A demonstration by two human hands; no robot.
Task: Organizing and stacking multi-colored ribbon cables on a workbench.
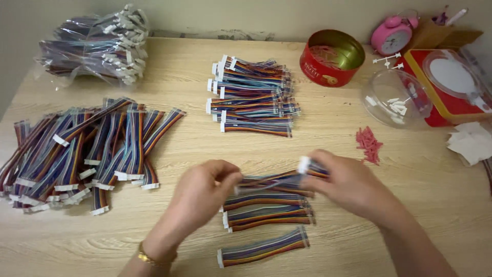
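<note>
My left hand (205,187) and my right hand (346,182) each grip one end of a short rainbow ribbon cable (271,180) with white connectors, held level just above the wooden table (333,128). Directly below it lie a few more of the same cables in a row (266,213), and one lies apart, nearer to me (264,249). A gold bracelet (148,258) is on my left wrist.
A loose heap of ribbon cables (82,151) lies at left, a neat stack (253,97) at centre back, a plastic bag of cables (97,46) at back left. At right: red round tin (333,64), clear bowl (397,97), pink clock (392,33), small red pieces (369,143), white papers (471,141).
</note>
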